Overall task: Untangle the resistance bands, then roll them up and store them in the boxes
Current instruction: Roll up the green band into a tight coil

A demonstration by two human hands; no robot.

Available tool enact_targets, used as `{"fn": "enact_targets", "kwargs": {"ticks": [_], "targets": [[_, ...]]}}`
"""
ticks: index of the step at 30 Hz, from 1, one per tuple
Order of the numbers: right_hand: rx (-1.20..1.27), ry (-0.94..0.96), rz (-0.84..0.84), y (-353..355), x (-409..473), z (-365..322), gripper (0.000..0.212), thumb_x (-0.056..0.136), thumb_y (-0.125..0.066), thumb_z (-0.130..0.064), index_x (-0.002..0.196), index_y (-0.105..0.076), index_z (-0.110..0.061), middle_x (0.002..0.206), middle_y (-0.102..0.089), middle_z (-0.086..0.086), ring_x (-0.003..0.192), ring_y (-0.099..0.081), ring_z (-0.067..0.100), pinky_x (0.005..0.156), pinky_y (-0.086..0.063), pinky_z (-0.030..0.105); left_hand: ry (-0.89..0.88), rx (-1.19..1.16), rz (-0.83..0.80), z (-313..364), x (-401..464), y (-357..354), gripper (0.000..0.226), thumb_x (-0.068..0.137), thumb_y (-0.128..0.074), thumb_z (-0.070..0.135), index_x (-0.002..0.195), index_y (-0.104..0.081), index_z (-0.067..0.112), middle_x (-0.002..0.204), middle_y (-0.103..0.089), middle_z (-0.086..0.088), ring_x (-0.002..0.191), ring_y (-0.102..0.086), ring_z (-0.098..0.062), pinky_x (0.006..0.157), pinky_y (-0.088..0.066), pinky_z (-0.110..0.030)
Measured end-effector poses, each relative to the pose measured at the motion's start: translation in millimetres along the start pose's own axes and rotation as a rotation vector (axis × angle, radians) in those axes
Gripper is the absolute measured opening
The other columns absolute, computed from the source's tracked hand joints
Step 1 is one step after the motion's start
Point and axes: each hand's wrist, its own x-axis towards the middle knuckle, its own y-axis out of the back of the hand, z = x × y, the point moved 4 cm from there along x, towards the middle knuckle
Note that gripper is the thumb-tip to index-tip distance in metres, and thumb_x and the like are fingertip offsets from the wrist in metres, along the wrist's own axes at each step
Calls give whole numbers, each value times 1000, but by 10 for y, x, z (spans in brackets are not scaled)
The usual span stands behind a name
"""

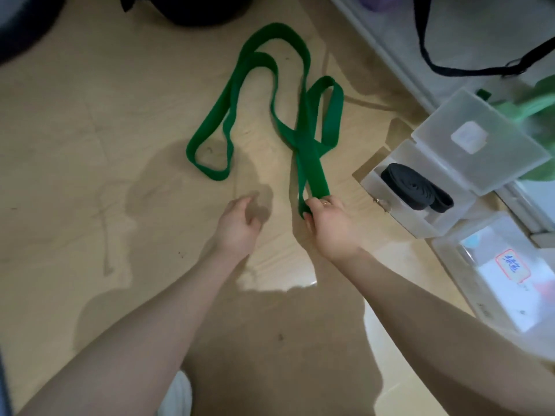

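The green resistance band [300, 121] is spread in loose, crossing loops on the pale wooden floor [90, 145], its near end pinched by the right hand [326, 219]. The left hand [240, 220] is held just beside it, fingers loosely curled and holding nothing. Untangling appears under way; next the crossings must be straightened before rolling. A black band [416, 190] is already stored in the open clear box [450, 163].

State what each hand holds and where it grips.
The right hand pinches the green resistance band at its near end, where the doubled strap folds back. The left hand holds nothing, fingers loosely curled above the floor.
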Motion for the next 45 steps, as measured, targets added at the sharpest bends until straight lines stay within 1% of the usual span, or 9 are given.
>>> {"fn": "enact_targets", "kwargs": {"ticks": [7,12,16,22,26,33,36,42,45], "targets": [[-200,241,104,-85,-900,77,27,76,-41,-29,73,-67,-20,50,-55,-5,59,-55,21,72,-30,30,137,-278,-92,335,-6,-367,46,98,-39,35,139,-36,16,135,-50,-5,122,-50,-26,106,-37,-36],[-281,475,-111,-273,-1343,-2,5,61,-57,-32,62,-61,-29,48,-51,-10,53,-49,13,62,-20,28,135,-228,-124,666,-64,-557,61,94,-44,43,143,-28,11,140,-47,-9,125,-47,-28,103,-37,-34],[-233,499,-285,-413,-1547,-72,26,73,-56,-42,90,-68,-26,74,-66,-8,69,-63,15,65,-44,22,240,-143,-159,636,-69,-687,63,81,-70,25,132,-39,5,128,-55,-11,113,-54,-30,94,-44,-34],[150,-8,239,63,-1235,183,37,88,-44,-41,112,-59,-17,116,-59,6,102,-56,22,83,-49,31,120,-140,-101,495,-149,-546,25,89,-51,-1,113,-59,2,100,-58,-5,92,-52,-15,77,-36,-18],[438,-408,20,155,-742,349,73,86,-58,-46,140,-30,-7,142,-40,13,128,-41,29,104,-37,40,14,-172,-122,345,-302,-220,25,89,-48,-1,112,-58,5,100,-57,0,95,-54,-15,86,-42,-23],[832,-379,-39,-75,-327,76,3,89,-59,-14,87,-60,-14,77,-62,1,82,-59,25,85,-51,45,34,-108,-112,-169,-559,206,22,82,-52,0,87,-58,20,79,-57,4,71,-51,-16,66,-42,-25],[1287,-464,85,6,-465,194,14,94,-50,-9,88,-61,-17,79,-64,-4,80,-63,19,78,-54,36,92,-62,40,-398,-625,438,20,84,-50,5,79,-51,25,73,-55,5,67,-51,-16,61,-41,-27],[1273,-957,43,-123,-896,607,13,96,-45,-6,104,-54,-1,95,-60,16,76,-59,26,67,-52,34,426,296,-33,-688,-614,422,53,82,-58,15,130,-35,9,126,-47,-14,114,-49,-32,88,-44,-37],[1061,-972,2,-104,-940,662,19,94,-49,-2,111,-56,3,100,-59,17,84,-60,30,72,-52,36,-30,416,69,-299,-526,274,59,86,-55,19,140,-31,12,140,-35,-11,128,-35,-30,102,-36,-39]]}}
